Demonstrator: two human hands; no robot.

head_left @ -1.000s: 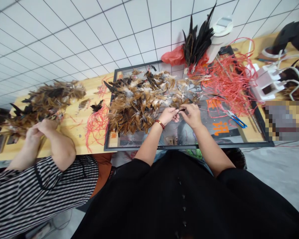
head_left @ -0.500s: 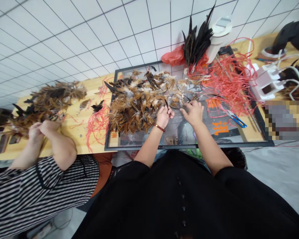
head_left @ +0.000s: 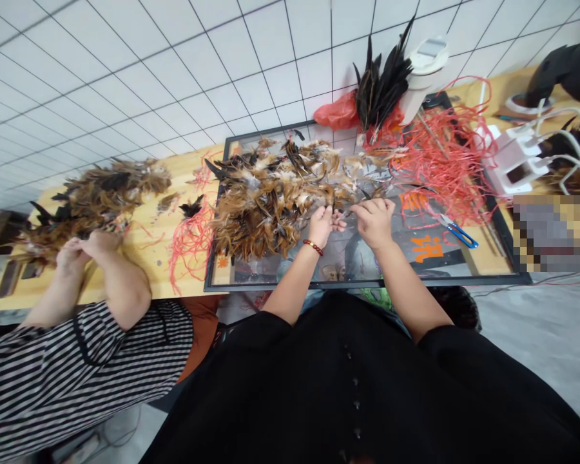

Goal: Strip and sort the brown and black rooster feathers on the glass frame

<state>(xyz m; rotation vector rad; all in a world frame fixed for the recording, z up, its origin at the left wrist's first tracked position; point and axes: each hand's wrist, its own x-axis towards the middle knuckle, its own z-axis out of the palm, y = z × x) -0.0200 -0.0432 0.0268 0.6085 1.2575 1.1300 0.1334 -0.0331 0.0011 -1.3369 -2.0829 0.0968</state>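
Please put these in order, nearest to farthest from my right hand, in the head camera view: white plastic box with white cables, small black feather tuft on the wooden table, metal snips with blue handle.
From the right hand:
1. Metal snips with blue handle: right side, on the glass.
2. White plastic box: farther right.
3. Small black feather tuft: left, beyond the frame.
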